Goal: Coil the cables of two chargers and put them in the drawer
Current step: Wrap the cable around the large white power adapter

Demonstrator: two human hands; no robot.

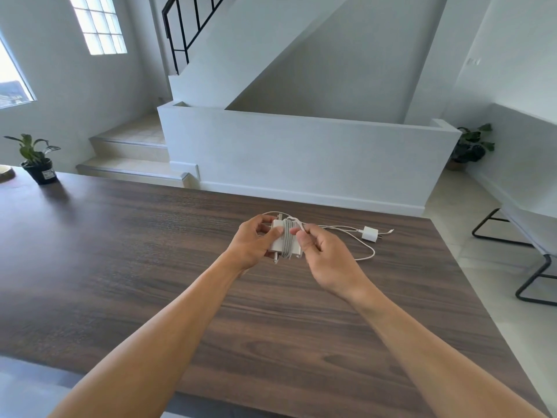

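Two hands work over the dark wood-grain desk (135, 251). The left hand (251, 241) grips a white charger brick (278, 236), cable (287, 241) wound round its middle, while the right hand (327, 262) has its fingers (303, 238) pinching the cable's end. Just right, a smaller charger (370, 233) lies on the desk, its cord (373, 254) loose. Potted plant (37, 164) at the far-left corner, white staircase (135, 146) behind.

My left hand (253, 240) grips the large white charger (278, 239) above the wooden table (150, 267); my right hand (324, 257) pinches its wound cable (288, 236); a small charger (370, 233) lies right.
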